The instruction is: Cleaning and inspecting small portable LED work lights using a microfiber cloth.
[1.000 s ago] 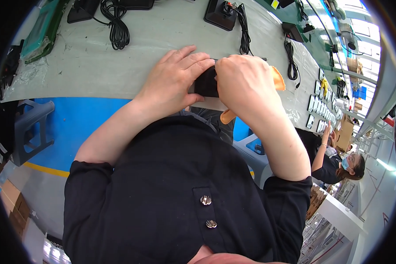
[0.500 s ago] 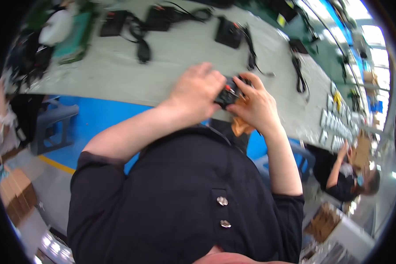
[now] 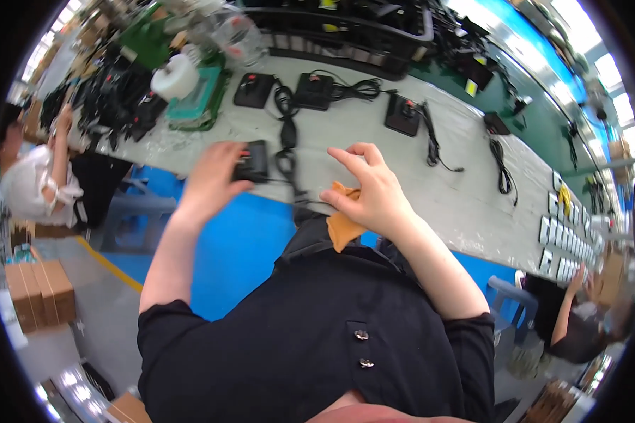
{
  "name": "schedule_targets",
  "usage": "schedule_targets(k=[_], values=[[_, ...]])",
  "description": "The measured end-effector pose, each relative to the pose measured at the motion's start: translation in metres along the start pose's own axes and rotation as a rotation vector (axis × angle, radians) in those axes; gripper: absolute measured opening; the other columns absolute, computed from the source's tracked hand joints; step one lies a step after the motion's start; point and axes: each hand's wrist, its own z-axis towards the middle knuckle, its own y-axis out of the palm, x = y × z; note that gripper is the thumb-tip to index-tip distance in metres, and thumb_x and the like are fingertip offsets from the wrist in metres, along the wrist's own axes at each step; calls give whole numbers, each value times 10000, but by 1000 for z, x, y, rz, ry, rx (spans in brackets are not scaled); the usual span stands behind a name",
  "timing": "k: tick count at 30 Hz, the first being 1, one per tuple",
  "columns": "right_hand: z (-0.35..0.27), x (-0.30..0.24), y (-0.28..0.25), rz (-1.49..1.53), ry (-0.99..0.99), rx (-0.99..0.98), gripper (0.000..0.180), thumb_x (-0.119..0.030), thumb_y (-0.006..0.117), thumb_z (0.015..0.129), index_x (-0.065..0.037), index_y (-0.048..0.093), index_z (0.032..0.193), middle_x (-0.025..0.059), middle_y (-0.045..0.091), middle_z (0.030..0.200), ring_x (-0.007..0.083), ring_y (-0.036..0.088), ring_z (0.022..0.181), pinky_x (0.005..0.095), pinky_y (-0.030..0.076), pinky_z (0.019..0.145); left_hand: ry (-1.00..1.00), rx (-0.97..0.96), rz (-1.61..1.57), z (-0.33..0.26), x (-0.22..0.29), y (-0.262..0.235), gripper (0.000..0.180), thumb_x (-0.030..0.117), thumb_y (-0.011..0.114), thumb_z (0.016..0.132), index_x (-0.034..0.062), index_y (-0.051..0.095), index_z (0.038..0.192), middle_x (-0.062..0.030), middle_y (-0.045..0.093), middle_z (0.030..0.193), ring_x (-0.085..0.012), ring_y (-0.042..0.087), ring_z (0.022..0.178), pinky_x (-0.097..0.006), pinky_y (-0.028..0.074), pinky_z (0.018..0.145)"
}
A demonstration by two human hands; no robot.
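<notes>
Your left hand (image 3: 213, 178) touches the black device (image 3: 257, 162) at ten o'clock, grip unclear; your right hand (image 3: 369, 189) clasps the orange cloth (image 3: 343, 230). A snagged cable (image 3: 288, 134) could drag the device down.

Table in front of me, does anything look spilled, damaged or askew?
Nothing clearly stands out on the table. The black boxes farther back lie flat, cords beside them; the box at your left hand is too blurred to judge.
</notes>
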Motion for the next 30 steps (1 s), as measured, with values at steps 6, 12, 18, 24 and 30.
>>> schedule_targets(k=[6,12,18,24,30], values=[[-29,40,-57,1059,484,-60,335,-145,717,810,17,585,1073,65,636,965,104,600,891,245,483,776,-178,29,-113,1,-61,-9,717,103,717,685,68,419,1336,-179,458,1325,-360,408,1236,-410,336,1039],[-144,80,-105,1296,489,454,234,-61,619,855,-15,581,1081,102,616,1058,149,613,923,264,504,793,-198,-47,25,18,-57,-31,812,-74,620,684,94,303,1412,-165,294,1451,-352,293,1337,-396,295,1087],[-219,119,-117,1395,426,812,284,-69,588,879,-22,539,1155,90,615,1070,184,606,950,297,505,804,-292,4,-45,-11,-86,-3,791,-88,606,656,124,369,1381,-159,271,1461,-340,249,1363,-402,282,1097],[-261,152,-111,1539,268,485,301,-28,562,878,-29,524,1176,190,553,1225,276,599,1059,393,519,872,-245,94,-160,22,-46,5,601,-80,538,704,86,486,1280,-181,540,1244,-331,434,1240,-376,348,1041],[-175,107,-111,1196,492,140,206,-51,596,831,7,528,1017,108,580,971,143,596,772,294,585,619,-207,80,-42,16,-32,-3,642,-109,516,684,87,470,1293,-136,466,1322,-352,429,1198,-402,365,1023]])
